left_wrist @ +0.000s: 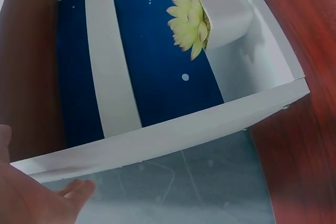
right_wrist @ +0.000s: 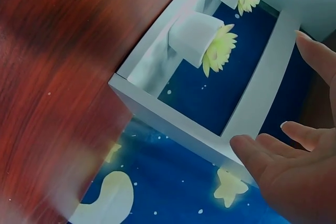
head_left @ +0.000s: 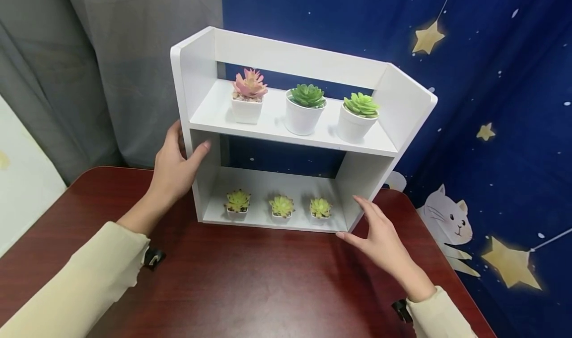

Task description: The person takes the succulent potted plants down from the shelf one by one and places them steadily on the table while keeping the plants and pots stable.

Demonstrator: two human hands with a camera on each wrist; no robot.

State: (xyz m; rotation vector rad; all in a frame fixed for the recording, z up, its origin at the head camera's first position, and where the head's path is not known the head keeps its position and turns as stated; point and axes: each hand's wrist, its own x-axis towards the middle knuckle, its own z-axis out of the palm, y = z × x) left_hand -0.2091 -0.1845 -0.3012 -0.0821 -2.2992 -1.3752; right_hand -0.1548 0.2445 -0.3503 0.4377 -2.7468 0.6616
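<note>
A white two-tier shelf (head_left: 292, 140) stands on the dark red table. My left hand (head_left: 174, 167) straddles its left side panel at mid-height, thumb on the inner side and fingers round the outside. By the lower right corner is my right hand (head_left: 380, 234), thumb and fingers spread apart around the panel's front edge. The upper tier bears a pink succulent (head_left: 249, 97), a dark green succulent (head_left: 305, 110) and a bright green one (head_left: 357, 117), all in white pots. Three small yellow-green succulents (head_left: 281, 207) line the lower tier; one potted succulent (right_wrist: 202, 40) shows large in the right wrist view.
Bare table (head_left: 259, 278) extends in front of the shelf. Behind hang a grey curtain (head_left: 143, 70) and a dark blue cloth (head_left: 339, 15) with printed stars and a cat. A pale surface (head_left: 22, 179) lies beyond the table's left edge.
</note>
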